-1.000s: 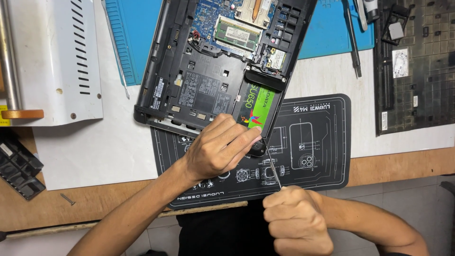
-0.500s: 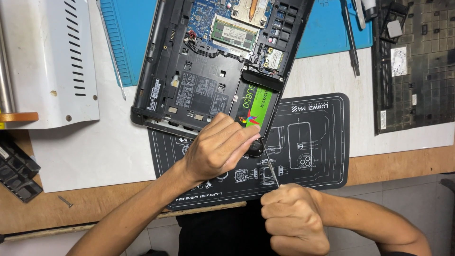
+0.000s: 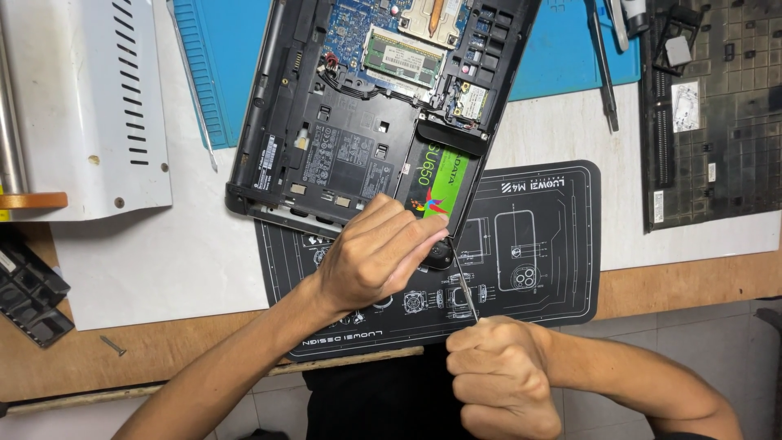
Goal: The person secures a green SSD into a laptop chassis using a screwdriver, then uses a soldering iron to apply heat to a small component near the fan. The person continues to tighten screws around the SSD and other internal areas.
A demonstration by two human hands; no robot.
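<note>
**Hands and a thin tool at the corner of an open laptop**

Hands work close together near the front edge of the worktop (image 3: 147,269). The left hand (image 3: 371,261) rests its fingers on the near corner of the open laptop (image 3: 342,155), just beside the drive with the green sticker (image 3: 438,181). Its fingers are bent and press down; I cannot tell if they pinch anything small. The right hand (image 3: 501,379) is closed in a fist around the handle of a thin screwdriver (image 3: 463,281). The tip points up at the laptop corner, right by the left fingertips.

To do this well, I think the left hand should hold the laptop flat, so it does not slide on the black mat (image 3: 538,244). The tool should stand straight in the screw head and turn slowly, or it could slip and scratch the drive.

The laptop is like an open box. The drive sits in its bay at the near right corner. Green memory sticks (image 3: 405,59) lie in a slot farther up. A loose screw (image 3: 113,346) lies alone on the wood at the left.
</note>
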